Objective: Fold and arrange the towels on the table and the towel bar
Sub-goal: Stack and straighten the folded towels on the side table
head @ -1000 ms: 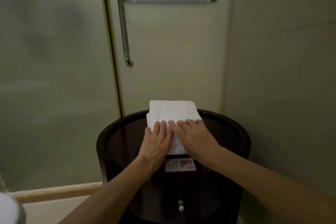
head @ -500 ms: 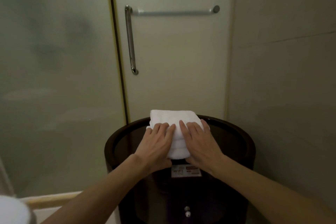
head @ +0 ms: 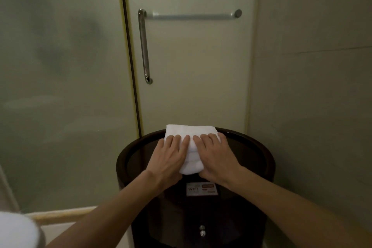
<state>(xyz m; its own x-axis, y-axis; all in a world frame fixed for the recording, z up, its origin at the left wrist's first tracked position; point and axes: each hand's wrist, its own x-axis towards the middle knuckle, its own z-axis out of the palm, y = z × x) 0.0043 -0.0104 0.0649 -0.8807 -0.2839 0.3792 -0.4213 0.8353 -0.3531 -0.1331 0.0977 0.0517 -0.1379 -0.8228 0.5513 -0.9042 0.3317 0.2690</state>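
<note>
While frosted glass panels [head: 60,66] fill the left and background, the glass door [head: 191,76] sits centre with a plain wall [head: 312,66] to its right. Door carries a horizontal towel bar [head: 193,15], bare metal, and a vertical chrome handle [head: 144,46] at its left end, the two meeting at the top corner. Low in the middle: round dark table [head: 261,159] with a raised rim and glossy top, standing just in front of the door. Small WIFI card [head: 202,189] lies on the near part of the top, just below the hands. Two small metal knobs [head: 202,230] on the table's front, lower down.

White folded towel [head: 191,131] lies on the table's far side, its back edge at the far rim, stacked in several visible layers along the near fold. Both forearms come in from the bottom of view. Left hand [head: 169,157] lies flat on the towel's left part, fingers extended and close together, palm down, thumb side near the towel's near-left edge. Right hand [head: 216,157] mirrors it on the right part, fingers flat and pointing away, heel of the hand at the near-right corner. Neither hand grips; both are spread open and pressing on the cloth, a strip of towel showing between them.

Bottom-left corner: blurry white rounded object [head: 16,231], too out of focus to identify. Pale ledge [head: 64,214] runs along the base of the glass.
</note>
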